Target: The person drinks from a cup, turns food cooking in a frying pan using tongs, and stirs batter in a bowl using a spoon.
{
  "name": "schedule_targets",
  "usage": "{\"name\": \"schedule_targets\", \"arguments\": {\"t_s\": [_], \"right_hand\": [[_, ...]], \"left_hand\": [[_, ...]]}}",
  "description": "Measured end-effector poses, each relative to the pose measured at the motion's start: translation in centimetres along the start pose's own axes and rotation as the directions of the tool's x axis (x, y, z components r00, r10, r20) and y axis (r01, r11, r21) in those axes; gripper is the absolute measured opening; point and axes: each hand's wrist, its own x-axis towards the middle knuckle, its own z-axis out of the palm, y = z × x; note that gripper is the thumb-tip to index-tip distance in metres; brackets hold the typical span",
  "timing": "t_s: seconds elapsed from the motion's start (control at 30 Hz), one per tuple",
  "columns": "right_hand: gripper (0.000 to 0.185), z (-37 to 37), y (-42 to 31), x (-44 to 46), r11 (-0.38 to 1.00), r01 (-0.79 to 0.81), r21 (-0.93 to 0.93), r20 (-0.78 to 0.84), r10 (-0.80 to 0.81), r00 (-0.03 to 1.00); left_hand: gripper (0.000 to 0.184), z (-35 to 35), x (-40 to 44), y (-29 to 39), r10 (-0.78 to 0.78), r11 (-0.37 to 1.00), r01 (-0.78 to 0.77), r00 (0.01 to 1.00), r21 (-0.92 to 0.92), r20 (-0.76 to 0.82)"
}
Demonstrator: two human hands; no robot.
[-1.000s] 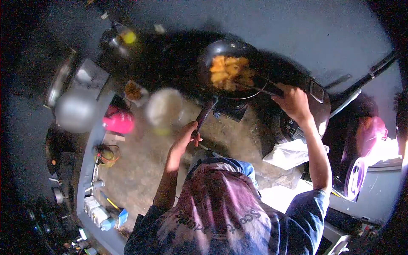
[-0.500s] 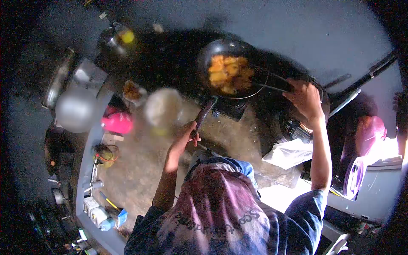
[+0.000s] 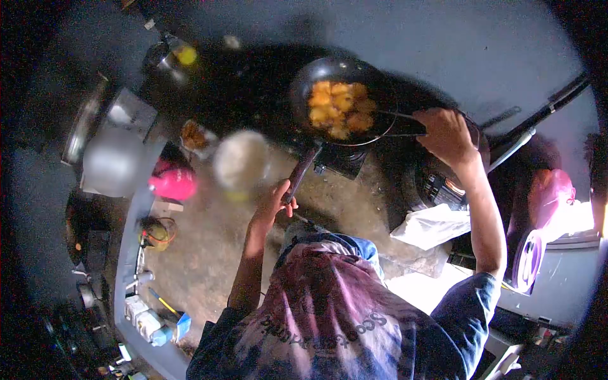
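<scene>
A dark frying pan (image 3: 310, 69) holds several golden-brown fried pieces (image 3: 342, 107) in what looks like oil. My left hand (image 3: 278, 201) is wrapped round the pan's long handle (image 3: 303, 171), which points toward my body. From the right, my right hand (image 3: 448, 134) grips a pair of metal tongs (image 3: 408, 134). Their two arms reach over the pan's right rim toward the pieces. Whether the tips touch any food I cannot tell.
Below the pan is a dark stove (image 3: 348, 161). Left of it stand a blurred pale bowl (image 3: 242, 158), a small container of brown food (image 3: 195, 135) and a pink bag (image 3: 174, 182). A white plastic bag (image 3: 430, 227) lies under my right forearm.
My right hand has shifted slightly left with the tongs, and its elbow has swung outward. The fried pieces have moved a little in the pan. My left hand keeps its hold on the handle.
</scene>
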Motion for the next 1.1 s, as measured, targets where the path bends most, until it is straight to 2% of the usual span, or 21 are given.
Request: {"name": "schedule_targets", "arguments": {"t_s": [0.03,0.07,0.13,0.17,0.2,0.3,0.37,0.5,0.6,0.67,0.83,0.9,1.0,1.1], "right_hand": [[0.049,1.3,-0.4,-0.7,0.99,0.068,-0.126,-0.121,-0.083,0.989],[0.049,3.0,-0.6,-1.0,0.99,0.067,-0.127,-0.122,-0.082,0.989],[0.047,5.5,-1.0,-1.3,0.928,0.081,-0.364,-0.2,-0.163,0.966],[0.045,5.8,-1.4,-1.2,0.97,0.088,-0.225,-0.217,-0.138,0.966],[0.045,5.7,-1.7,-1.3,0.97,0.087,-0.225,-0.217,-0.137,0.967],[0.035,4.8,-2.2,-1.0,1.0,-0.007,-0.024,-0.067,0.005,0.998],[0.033,3.9,-2.1,-1.1,0.999,-0.04,0.004,-0.08,0.04,0.996],[0.033,2.8,-1.4,-1.4,0.989,-0.094,0.116,-0.101,0.106,0.989],[0.034,3.0,-0.8,-1.0,0.986,-0.134,0.103,-0.1,0.144,0.985],[0.035,2.9,-0.6,-0.8,0.982,-0.147,0.12,-0.095,0.159,0.983],[0.037,2.5,-0.5,-0.9,0.977,-0.172,0.124,-0.103,0.185,0.977],[0.038,2.4,-0.2,-0.8,0.983,-0.158,0.092,-0.013,0.159,0.987],[0.039,2.6,0.2,-0.8,0.986,-0.153,0.062,-0.078,0.157,0.984],[0.039,1.5,-0.1,-0.8,0.98,-0.197,0.036,-0.098,0.2,0.975]], "left_hand": [[0.045,0.2,-0.2,0.2,0.019,1.0,-0.019,1.0,-0.02,-0.014],[0.045,0.4,-0.3,0.3,0.038,0.998,-0.039,0.999,-0.041,-0.029],[0.044,0.0,0.0,0.1,0.007,0.999,-0.007,1.0,-0.05,-0.001],[0.044,-0.2,0.2,0.0,-0.026,0.998,0.027,0.999,-0.059,0.025],[0.044,-0.2,0.2,-0.1,-0.026,0.998,0.027,0.999,-0.059,0.027],[0.044,-0.1,0.3,-0.2,-0.06,0.997,0.06,0.998,-0.055,-0.013],[0.044,-0.1,0.3,-0.3,-0.011,0.995,0.013,1.0,-0.103,0.018],[0.045,-0.4,0.5,-0.8,-0.046,0.993,0.046,0.999,-0.112,0.007],[0.047,-0.3,0.5,-0.6,-0.035,0.995,0.036,0.999,-0.093,0.011],[0.046,0.4,0.1,0.3,-0.032,0.994,0.027,0.999,-0.104,-0.044],[0.045,0.0,0.2,-0.3,-0.013,0.995,0.011,1.0,-0.095,-0.023],[0.049,-0.1,0.2,-0.4,-0.026,0.996,0.025,1.0,-0.084,-0.002],[0.049,0.1,0.1,-0.1,-0.028,0.996,0.028,1.0,-0.087,0.005],[0.041,0.2,0.0,-0.1,-0.012,0.994,0.008,0.999,-0.108,-0.035]]}}
